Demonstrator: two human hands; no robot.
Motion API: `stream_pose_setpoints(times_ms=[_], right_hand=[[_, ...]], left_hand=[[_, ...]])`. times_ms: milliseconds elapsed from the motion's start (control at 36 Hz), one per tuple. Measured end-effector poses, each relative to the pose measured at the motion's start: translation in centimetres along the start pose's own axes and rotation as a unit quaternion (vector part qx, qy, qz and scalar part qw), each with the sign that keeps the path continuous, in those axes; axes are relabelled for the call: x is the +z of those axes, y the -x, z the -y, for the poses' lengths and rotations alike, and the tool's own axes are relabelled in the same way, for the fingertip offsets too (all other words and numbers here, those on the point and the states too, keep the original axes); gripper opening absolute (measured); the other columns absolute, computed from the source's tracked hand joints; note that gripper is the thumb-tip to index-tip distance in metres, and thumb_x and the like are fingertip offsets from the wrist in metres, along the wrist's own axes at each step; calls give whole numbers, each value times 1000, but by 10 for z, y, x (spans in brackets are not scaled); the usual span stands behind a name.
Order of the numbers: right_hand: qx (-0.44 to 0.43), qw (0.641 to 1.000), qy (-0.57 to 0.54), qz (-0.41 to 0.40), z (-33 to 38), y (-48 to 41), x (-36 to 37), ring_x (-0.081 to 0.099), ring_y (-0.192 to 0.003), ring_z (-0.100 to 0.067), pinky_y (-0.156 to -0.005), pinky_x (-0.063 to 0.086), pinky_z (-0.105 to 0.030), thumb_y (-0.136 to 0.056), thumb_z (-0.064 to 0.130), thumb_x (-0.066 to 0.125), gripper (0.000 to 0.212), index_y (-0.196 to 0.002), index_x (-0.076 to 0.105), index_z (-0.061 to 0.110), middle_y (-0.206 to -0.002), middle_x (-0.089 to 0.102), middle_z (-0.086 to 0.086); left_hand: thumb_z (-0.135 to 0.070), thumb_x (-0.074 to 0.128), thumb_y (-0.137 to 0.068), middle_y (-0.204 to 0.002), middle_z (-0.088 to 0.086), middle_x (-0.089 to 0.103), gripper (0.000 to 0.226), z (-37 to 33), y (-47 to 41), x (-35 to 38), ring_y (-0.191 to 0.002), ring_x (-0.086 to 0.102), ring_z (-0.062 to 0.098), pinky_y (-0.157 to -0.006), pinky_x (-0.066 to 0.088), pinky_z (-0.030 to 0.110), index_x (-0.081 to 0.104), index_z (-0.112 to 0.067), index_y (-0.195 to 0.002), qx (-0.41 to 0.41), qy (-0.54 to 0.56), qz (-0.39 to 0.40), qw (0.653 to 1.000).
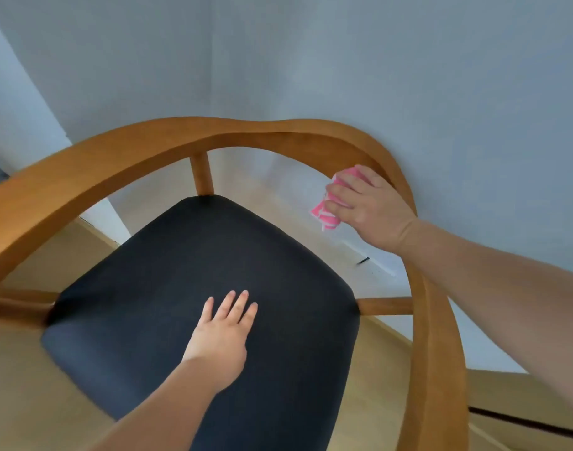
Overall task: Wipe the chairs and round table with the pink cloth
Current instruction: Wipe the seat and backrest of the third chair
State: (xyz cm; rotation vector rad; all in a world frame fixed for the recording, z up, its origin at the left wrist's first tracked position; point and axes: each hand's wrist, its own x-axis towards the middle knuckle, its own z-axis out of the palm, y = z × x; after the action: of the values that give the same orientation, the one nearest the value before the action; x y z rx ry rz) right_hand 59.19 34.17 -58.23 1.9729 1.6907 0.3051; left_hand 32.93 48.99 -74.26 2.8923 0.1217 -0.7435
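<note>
While left hand (221, 340) presses seat (142, 288), right hand (370, 211) holds pink cloth (327, 215) against rail (142, 151).

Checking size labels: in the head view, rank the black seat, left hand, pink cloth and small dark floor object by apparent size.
1. black seat
2. left hand
3. pink cloth, partly hidden by the right hand, so its true rank is unsure
4. small dark floor object
</note>
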Motion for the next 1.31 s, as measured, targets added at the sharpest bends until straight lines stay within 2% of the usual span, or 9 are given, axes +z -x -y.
stream_pose_setpoints(times_ms=[56,139,194,389,556,806,917,1028,1306], right_hand=[[18,997,23,64,-6,-3,7,46,-128,-42,-113,28,-52,-85,9,45,42,-124,62,8,-131,56,-17],[60,975,74,200,-5,13,19,8,-149,-35,-120,-1,-46,-98,18,28,50,-146,39,12,-160,17,-17],[64,966,94,233,0,27,23,-5,-150,-33,-118,-11,-44,-98,21,13,56,-152,26,9,-163,1,-17],[142,945,68,285,38,70,28,-14,-149,-30,-118,-14,-46,-100,45,3,63,-153,13,14,-163,3,-9],[225,906,49,355,83,110,35,-30,-143,-31,-113,-23,-49,-87,58,-15,76,-147,-14,12,-160,-16,-11],[243,892,56,376,79,98,39,-34,-140,-32,-95,-42,-48,-78,54,-24,74,-141,-23,16,-158,-24,-9],[231,903,78,354,68,87,44,-40,-135,-34,-97,-41,-49,-83,47,-20,66,-138,-33,13,-148,-38,-12],[194,932,106,289,45,66,52,-37,-139,-35,-110,-28,-49,-84,26,-17,64,-143,-31,3,-150,-38,-17],[77,954,194,217,-1,-10,62,-34,-140,-36,-111,-25,-51,-78,18,-22,68,-144,-30,4,-156,-30,-16]], left_hand=[[-27,31,-97,-155,3,-24,69,0,-5,9,-143,-20,24,-113,-10,49,-13,-20,-149,10,-7,-2,1000],[-33,25,-100,-156,2,-23,63,-3,-9,19,-144,-18,25,-113,-10,51,-11,-22,-150,17,0,4,1000],[-37,24,-100,-156,1,-23,62,-5,-11,25,-144,-18,25,-113,-8,52,-11,-23,-150,21,4,11,1000],[-42,22,-100,-156,-1,-24,61,-6,-11,43,-143,-19,26,-113,-6,55,-10,-26,-150,24,11,30,999],[-40,19,-101,-155,-2,-24,59,-5,-13,48,-143,-21,26,-112,-8,56,-11,-26,-150,30,14,43,999],[-40,20,-101,-156,-3,-22,59,-3,-16,45,-143,-19,26,-112,-5,56,-10,-27,-150,32,14,53,998],[-44,18,-100,-157,0,-19,60,-5,-16,42,-144,-16,28,-112,-5,57,-8,-25,-150,35,-4,47,998],[-50,17,-98,-159,9,-7,62,-4,-24,36,-145,-12,28,-111,-12,54,6,-20,-151,63,-35,-32,997],[-52,7,-96,-150,-1,-28,62,18,-69,41,-139,-28,17,-111,-23,41,-11,-25,-149,18,34,-121,992]])
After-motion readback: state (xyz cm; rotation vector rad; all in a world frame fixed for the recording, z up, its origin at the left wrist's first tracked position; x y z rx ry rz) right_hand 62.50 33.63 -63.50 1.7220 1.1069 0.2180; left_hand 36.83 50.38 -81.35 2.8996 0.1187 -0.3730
